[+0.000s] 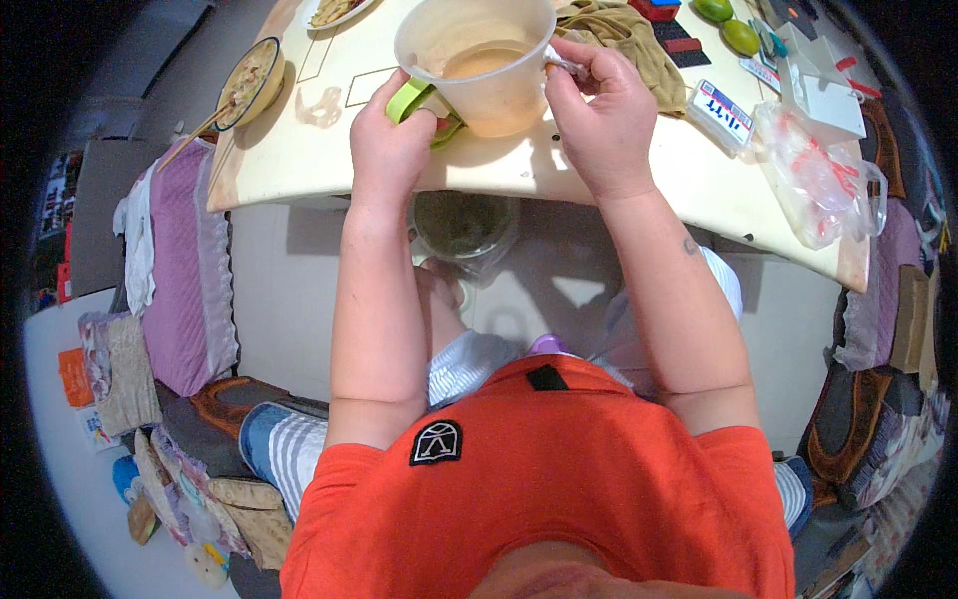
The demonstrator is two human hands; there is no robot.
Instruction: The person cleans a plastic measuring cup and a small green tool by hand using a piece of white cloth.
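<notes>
A translucent plastic jug with a little brownish liquid in it is held up over the table's near edge. My left hand is closed around its green handle. At the jug's right side, my right hand pinches a small crumpled whitish piece between thumb and fingers. That piece sits right by the jug wall; most of it is hidden by the fingers. Just behind the right hand lies an olive-brown cloth.
The pale table bears a food bowl with chopsticks at left, a plate at the back, green fruits, a white packet and a clear plastic bag at right. A lined bin stands below the edge.
</notes>
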